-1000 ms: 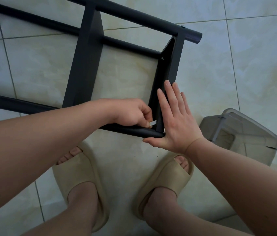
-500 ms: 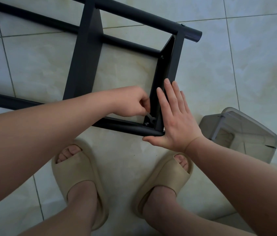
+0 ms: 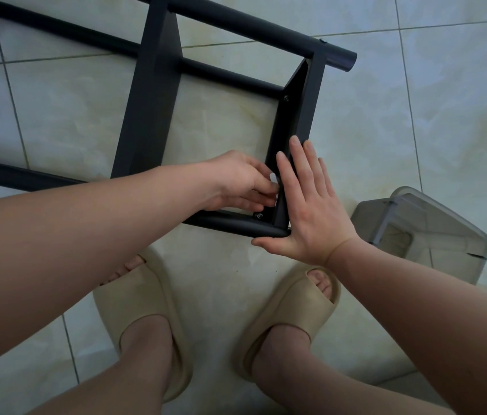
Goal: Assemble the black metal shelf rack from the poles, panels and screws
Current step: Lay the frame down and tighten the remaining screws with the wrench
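The black shelf rack (image 3: 146,109) lies on its side on the tiled floor, poles running left to right and panels crossing them. My right hand (image 3: 311,205) lies flat, fingers straight, against the outside of the end panel (image 3: 299,121), its thumb under the near pole (image 3: 236,224). My left hand (image 3: 242,181) reaches inside that corner and pinches a small silver tool (image 3: 272,178) just above a screw (image 3: 258,216) in the panel's lower corner. A second screw (image 3: 286,98) sits higher on the same panel.
A translucent grey plastic container (image 3: 434,235) stands on the floor to the right of my right wrist. My feet in beige slippers (image 3: 290,313) stand just below the rack. Pale floor tiles surround everything.
My left hand lifted off the near pole to just above the corner screw, so the screw now shows. My right hand stayed pressed on the end panel.
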Available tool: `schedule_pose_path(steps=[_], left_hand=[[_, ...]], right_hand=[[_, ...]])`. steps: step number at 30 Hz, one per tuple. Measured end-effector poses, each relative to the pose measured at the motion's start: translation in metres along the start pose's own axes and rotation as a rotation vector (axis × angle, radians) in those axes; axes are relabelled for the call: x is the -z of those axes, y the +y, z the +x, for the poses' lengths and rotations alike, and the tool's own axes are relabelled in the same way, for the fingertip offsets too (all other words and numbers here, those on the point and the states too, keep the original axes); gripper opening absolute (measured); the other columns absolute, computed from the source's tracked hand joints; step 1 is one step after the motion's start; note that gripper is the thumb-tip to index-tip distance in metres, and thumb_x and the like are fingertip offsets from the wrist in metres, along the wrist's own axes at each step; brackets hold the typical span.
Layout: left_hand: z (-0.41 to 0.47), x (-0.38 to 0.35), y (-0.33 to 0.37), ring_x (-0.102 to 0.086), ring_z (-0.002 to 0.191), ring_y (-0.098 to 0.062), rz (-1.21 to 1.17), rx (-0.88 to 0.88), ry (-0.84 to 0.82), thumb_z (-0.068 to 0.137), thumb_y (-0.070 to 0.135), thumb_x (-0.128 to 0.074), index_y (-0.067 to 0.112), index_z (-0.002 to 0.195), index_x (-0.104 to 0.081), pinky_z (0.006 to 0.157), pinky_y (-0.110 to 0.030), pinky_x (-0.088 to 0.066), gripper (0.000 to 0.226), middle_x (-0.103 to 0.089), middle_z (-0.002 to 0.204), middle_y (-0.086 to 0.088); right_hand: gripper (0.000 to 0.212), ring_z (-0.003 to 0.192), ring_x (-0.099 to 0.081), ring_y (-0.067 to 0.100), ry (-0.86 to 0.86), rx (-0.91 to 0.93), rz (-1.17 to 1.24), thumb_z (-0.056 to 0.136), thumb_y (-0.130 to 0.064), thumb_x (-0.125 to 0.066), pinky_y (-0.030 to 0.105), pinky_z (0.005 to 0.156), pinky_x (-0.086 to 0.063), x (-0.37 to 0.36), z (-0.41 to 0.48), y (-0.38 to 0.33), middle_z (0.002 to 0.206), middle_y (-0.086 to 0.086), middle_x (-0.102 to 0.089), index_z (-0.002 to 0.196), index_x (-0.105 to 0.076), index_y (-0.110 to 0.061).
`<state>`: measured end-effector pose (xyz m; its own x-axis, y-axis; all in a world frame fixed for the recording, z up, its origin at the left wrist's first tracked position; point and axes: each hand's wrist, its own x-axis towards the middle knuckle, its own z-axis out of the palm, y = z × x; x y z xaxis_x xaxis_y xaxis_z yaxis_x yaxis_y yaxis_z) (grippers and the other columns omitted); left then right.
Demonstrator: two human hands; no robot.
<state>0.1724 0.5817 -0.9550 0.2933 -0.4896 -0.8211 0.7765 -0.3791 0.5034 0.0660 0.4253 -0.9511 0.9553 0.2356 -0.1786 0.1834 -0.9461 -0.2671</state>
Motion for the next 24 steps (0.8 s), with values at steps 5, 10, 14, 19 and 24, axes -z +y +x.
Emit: schedule_pose_path(steps=[5,10,14,19,24], left_hand=[[-0.0002,0.0003,-0.0007,-0.076,0.080,-0.017,-0.064,0.006,-0.007,0.089,0.005,-0.072,0.011,0.109,-0.060,0.061,-0.026,-0.059,0.024,-0.075,0.083,-0.004],[-0.0010,0.0031,-0.0020,-0.076,0.081,-0.020,-0.038,0.018,-0.020,0.089,0.004,-0.072,0.011,0.102,-0.061,0.060,-0.027,-0.059,0.018,-0.076,0.081,-0.005],[-0.0012,0.0044,-0.0010,-0.076,0.080,-0.021,-0.026,0.033,-0.034,0.089,0.003,-0.071,0.009,0.105,-0.061,0.061,-0.028,-0.059,0.019,-0.075,0.079,-0.006],[-0.0007,0.0020,0.0004,-0.076,0.083,-0.021,-0.060,0.031,-0.044,0.090,0.003,-0.069,0.008,0.113,-0.058,0.061,-0.028,-0.059,0.026,-0.076,0.085,-0.007],[-0.0018,0.0039,-0.0004,-0.076,0.087,-0.022,-0.055,0.072,-0.092,0.092,0.008,-0.068,0.005,0.120,-0.058,0.068,-0.031,-0.062,0.030,-0.075,0.094,-0.011]], right_hand=[[0.123,0.155,0.001,0.041,0.002,-0.002,0.000,0.075,-0.083,-0.050,0.058,0.125,-0.012,0.0006,0.0004,-0.0005,0.166,0.024,-0.005,0.158,-0.019,0.002],[0.123,0.155,0.000,0.042,0.006,0.003,-0.002,0.075,-0.082,-0.052,0.058,0.125,-0.012,0.0001,0.0002,-0.0002,0.166,0.024,-0.005,0.158,-0.020,0.002],[0.122,0.155,0.001,0.041,0.010,0.009,0.004,0.075,-0.082,-0.053,0.057,0.125,-0.011,-0.0003,0.0003,0.0005,0.166,0.023,-0.005,0.159,-0.020,0.002],[0.123,0.155,0.002,0.041,0.001,0.003,0.001,0.076,-0.083,-0.051,0.057,0.125,-0.010,0.0001,0.0000,0.0001,0.167,0.023,-0.003,0.159,-0.018,0.001],[0.123,0.155,0.002,0.041,0.001,0.004,0.003,0.075,-0.083,-0.052,0.057,0.125,-0.010,0.0005,-0.0003,0.0001,0.167,0.022,-0.003,0.159,-0.018,0.001]])
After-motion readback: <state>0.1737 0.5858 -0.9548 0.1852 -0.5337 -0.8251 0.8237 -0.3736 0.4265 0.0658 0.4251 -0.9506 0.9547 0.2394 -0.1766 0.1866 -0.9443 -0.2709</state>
